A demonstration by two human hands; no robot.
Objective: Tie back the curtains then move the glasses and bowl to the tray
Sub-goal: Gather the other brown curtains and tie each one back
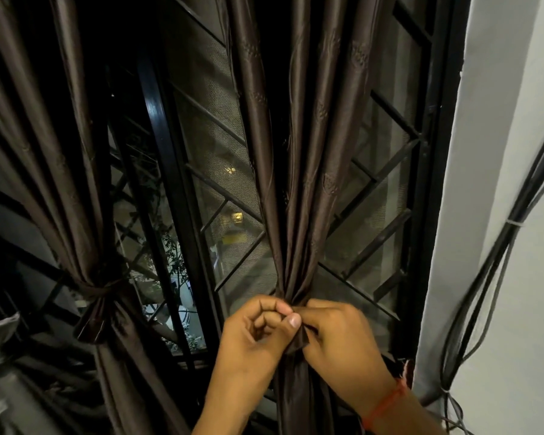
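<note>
Two dark brown satin curtains hang before a barred window. The left curtain (76, 183) is gathered and bound by a knotted fabric tie (99, 291). The right curtain (299, 183) is bunched at waist height, where both my hands meet. My left hand (255, 334) pinches the end of the right curtain's tie strip (299, 339) between thumb and forefinger. My right hand (336, 337) grips the same strip against the bunched cloth; its fingers are hidden behind the fabric. No glasses, bowl or tray are in sight.
A black metal window grille (383, 189) with mesh stands behind the curtains. A white wall (500, 152) rises at the right, with a bundle of black cables (496, 255) running down it. Grey cloth lies at the lower left.
</note>
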